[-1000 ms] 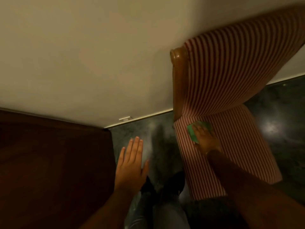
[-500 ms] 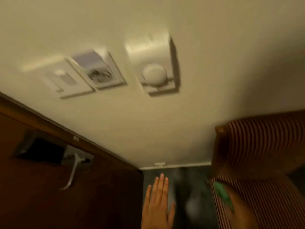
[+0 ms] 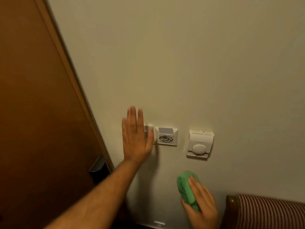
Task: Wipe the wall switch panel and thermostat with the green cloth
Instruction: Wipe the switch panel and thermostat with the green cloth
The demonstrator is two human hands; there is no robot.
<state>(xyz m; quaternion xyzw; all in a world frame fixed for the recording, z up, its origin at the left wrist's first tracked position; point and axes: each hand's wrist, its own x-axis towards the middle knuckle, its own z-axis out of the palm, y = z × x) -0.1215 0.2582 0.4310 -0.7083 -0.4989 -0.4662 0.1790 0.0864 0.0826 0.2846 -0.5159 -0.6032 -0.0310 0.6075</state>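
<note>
On the cream wall a white switch panel (image 3: 167, 136) holds a card slot with a black scribble mark; its left plate (image 3: 147, 128) is mostly hidden. My left hand (image 3: 136, 138) is raised flat in front of that left plate, fingers apart and holding nothing. The white thermostat (image 3: 200, 143) with a round dial hangs to the right of the panel. My right hand (image 3: 202, 208) grips the bunched green cloth (image 3: 187, 187) low on the wall, below the thermostat and apart from it.
A brown wooden door (image 3: 36, 100) with a metal lock plate (image 3: 99, 164) fills the left side. A red-and-white striped chair back (image 3: 270, 211) with a wooden frame stands at the bottom right, close to my right hand.
The view swung up from the floor and chair to the wall. My right hand lifted the green cloth off the chair seat, and my left hand rose in front of the switch panel.
</note>
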